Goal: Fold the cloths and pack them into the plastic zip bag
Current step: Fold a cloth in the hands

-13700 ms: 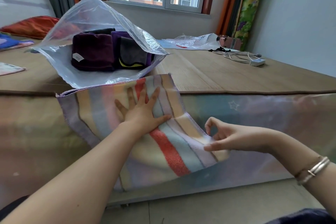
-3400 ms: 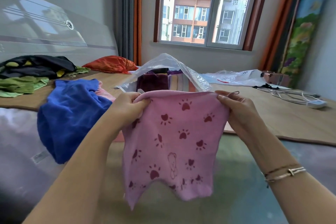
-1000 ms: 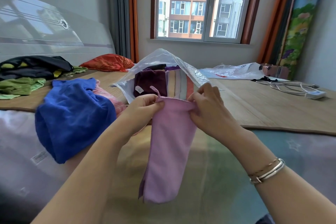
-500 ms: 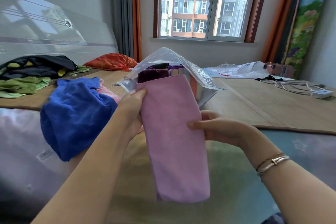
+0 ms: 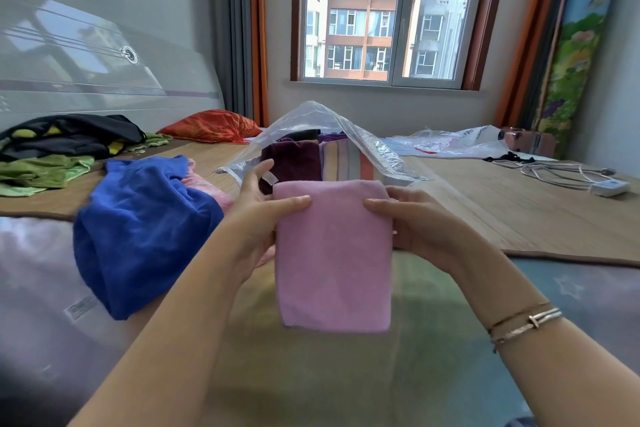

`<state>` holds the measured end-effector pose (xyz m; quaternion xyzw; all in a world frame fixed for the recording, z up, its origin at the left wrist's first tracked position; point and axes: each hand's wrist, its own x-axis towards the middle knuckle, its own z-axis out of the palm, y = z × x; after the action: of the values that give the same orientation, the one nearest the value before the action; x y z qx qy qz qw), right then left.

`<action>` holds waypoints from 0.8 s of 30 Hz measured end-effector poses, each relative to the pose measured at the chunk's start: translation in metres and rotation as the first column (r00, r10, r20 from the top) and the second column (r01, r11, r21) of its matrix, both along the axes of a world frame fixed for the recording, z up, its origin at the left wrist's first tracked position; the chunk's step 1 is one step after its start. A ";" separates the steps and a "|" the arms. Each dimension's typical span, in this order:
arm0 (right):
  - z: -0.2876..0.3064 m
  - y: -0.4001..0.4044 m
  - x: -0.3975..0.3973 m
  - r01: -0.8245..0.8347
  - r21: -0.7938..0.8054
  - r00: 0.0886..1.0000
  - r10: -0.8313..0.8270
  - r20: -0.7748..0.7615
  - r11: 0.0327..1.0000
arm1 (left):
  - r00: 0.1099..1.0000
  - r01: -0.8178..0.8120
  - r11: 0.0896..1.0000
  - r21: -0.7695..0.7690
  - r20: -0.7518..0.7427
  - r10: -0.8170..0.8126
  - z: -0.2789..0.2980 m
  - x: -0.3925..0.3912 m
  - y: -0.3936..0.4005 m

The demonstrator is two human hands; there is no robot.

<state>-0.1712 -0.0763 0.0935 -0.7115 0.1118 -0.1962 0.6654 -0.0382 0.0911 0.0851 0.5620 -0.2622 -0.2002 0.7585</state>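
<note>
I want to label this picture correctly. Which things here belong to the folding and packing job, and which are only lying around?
Belong to the job:
- pink cloth, folded, held by left hand and right hand
- plastic zip bag, open, with folded cloths inside
- blue cloth, unfolded

Lying about:
- red pillow
- power strip with cable
- dark clothes

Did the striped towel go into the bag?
Yes. The striped towel left the bed edge and now stands inside the plastic zip bag, beside the dark purple cloth.
</note>
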 end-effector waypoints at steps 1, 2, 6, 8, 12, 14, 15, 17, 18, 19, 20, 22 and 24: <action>-0.002 0.002 0.003 0.094 -0.033 0.995 -0.095 -0.019 0.995 | 0.995 -0.047 0.998 0.036 0.087 0.043 -0.001 0.002 0.002; -0.003 0.003 0.006 0.176 -0.053 0.984 -0.177 -0.017 0.983 | 0.980 -0.089 0.992 0.085 0.185 0.072 -0.002 0.005 0.003; -0.006 0.005 0.014 0.076 -0.118 0.997 -0.076 0.004 0.990 | 0.904 -0.150 0.968 0.201 0.425 0.052 -0.003 0.009 0.005; -0.009 0.005 0.018 0.054 -0.357 0.993 -0.087 -0.075 0.933 | 0.844 -0.199 0.945 0.258 0.536 0.031 -0.001 0.008 0.006; -0.008 0.011 0.036 0.176 -0.742 0.961 -0.276 -0.013 0.647 | 0.640 -0.458 0.861 0.220 0.754 0.148 0.000 0.011 0.003; -0.003 0.009 0.051 0.264 -0.783 0.938 -0.339 0.073 0.564 | 0.585 -0.532 0.835 0.142 0.775 0.241 0.002 0.020 0.000; 0.000 0.007 0.061 0.315 -0.767 0.925 -0.361 0.117 0.559 | 0.570 -0.554 0.827 0.096 0.768 0.292 0.003 0.026 -0.001; 0.007 0.003 0.084 0.405 -0.699 0.900 -0.390 0.193 0.589 | 0.564 -0.561 0.828 -0.010 0.728 0.391 0.002 0.040 -0.005; 0.009 0.001 0.097 0.430 -0.675 0.893 -0.393 0.219 0.600 | 0.566 -0.567 0.822 -0.050 0.702 0.433 0.001 0.049 -0.008; 0.011 -0.002 0.111 0.439 -0.666 0.890 -0.392 0.232 0.603 | 0.569 -0.589 0.806 -0.061 0.676 0.468 -0.002 0.059 -0.011; 0.011 -0.005 0.126 0.440 -0.666 0.890 -0.391 0.234 0.602 | 0.568 -0.628 0.777 -0.050 0.653 0.501 -0.005 0.069 -0.014; 0.011 -0.015 0.160 0.440 -0.636 0.890 -0.401 0.218 0.633 | 0.527 -0.733 0.680 -0.002 0.630 0.570 -0.015 0.091 -0.020; 0.012 -0.029 0.195 0.449 -0.595 0.886 -0.420 0.198 0.666 | 0.475 -0.815 0.578 0.051 0.629 0.615 -0.023 0.112 -0.024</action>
<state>0.0243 -0.1052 0.1054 -0.8392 0.1918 -0.3900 0.3268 0.0734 0.0672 0.0625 0.7737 -0.1635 0.2690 0.5498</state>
